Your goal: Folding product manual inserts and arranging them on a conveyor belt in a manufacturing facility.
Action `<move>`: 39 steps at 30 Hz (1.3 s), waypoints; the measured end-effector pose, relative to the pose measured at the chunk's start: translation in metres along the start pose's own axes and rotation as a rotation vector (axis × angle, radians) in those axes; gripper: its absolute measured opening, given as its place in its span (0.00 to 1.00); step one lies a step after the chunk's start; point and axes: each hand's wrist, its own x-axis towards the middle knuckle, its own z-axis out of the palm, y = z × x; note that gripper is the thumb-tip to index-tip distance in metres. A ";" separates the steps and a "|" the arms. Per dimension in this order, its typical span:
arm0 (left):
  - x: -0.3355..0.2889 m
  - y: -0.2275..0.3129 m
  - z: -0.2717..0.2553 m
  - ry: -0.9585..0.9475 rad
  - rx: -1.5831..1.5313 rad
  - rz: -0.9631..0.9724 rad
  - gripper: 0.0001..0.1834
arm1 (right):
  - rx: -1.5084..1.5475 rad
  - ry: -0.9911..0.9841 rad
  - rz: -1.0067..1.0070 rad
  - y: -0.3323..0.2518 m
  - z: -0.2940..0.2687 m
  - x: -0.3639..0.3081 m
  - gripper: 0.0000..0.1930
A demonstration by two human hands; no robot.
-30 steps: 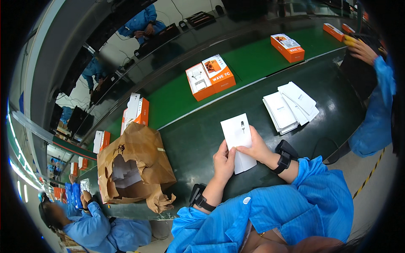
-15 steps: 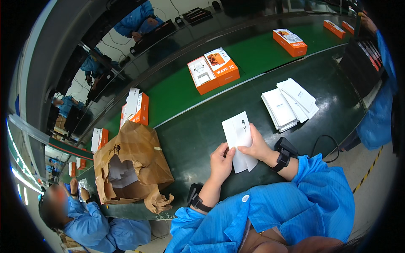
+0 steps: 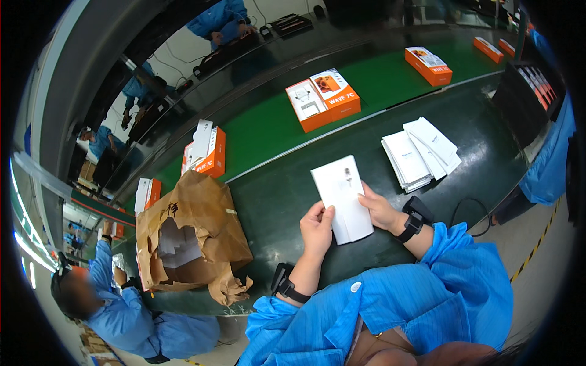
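Both hands grip a white folded card piece [image 3: 343, 198] with a small dark cable picture near its top. It is held tilted above the dark green bench, its faces spread apart into a wider shape. My left hand [image 3: 317, 229] pinches its left edge, thumb on the front. My right hand [image 3: 379, 209] holds the right edge, with the fingers partly behind it. A stack of white booklets [image 3: 408, 157] lies fanned out beyond my right hand. To the left stands a torn brown paper bag [image 3: 213, 222], with white card pieces [image 3: 178, 247] inside.
Behind the bench [image 3: 274, 183] runs a green conveyor belt [image 3: 256, 143] carrying several orange-and-white boxes, including an open one [image 3: 323, 100]. A black rack [image 3: 530, 91] stands at far right. A co-worker in blue [image 3: 116, 311] sits at left. A black cable [image 3: 473, 207] lies near my right wrist.
The card piece has gone from flatter to more spread, and my fingers have shifted along its edges. The boxes on the belt have moved right. The co-worker at left has reached farther forward.
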 end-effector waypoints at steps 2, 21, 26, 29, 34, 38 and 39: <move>0.007 -0.001 -0.001 0.072 -0.152 -0.024 0.09 | -0.138 -0.036 -0.049 0.009 -0.005 -0.011 0.27; -0.006 -0.027 0.010 -0.198 0.143 0.146 0.16 | -1.916 0.116 -1.212 -0.135 -0.014 0.256 0.03; 0.000 -0.019 0.001 -0.205 0.189 0.163 0.14 | -2.009 0.081 -0.792 -0.087 -0.078 0.270 0.04; 0.002 -0.020 0.002 -0.207 0.169 0.144 0.14 | -2.005 -0.014 -0.563 -0.096 -0.082 0.265 0.08; 0.003 -0.031 0.002 -0.211 0.179 0.184 0.13 | -2.151 -0.201 -0.050 -0.117 -0.075 0.263 0.16; 0.004 -0.022 -0.003 -0.208 0.236 0.137 0.12 | -2.189 -0.288 -0.275 -0.116 -0.006 0.215 0.21; 0.005 -0.021 -0.004 -0.208 0.236 0.141 0.12 | -2.080 -0.302 -0.451 -0.119 0.011 0.190 0.22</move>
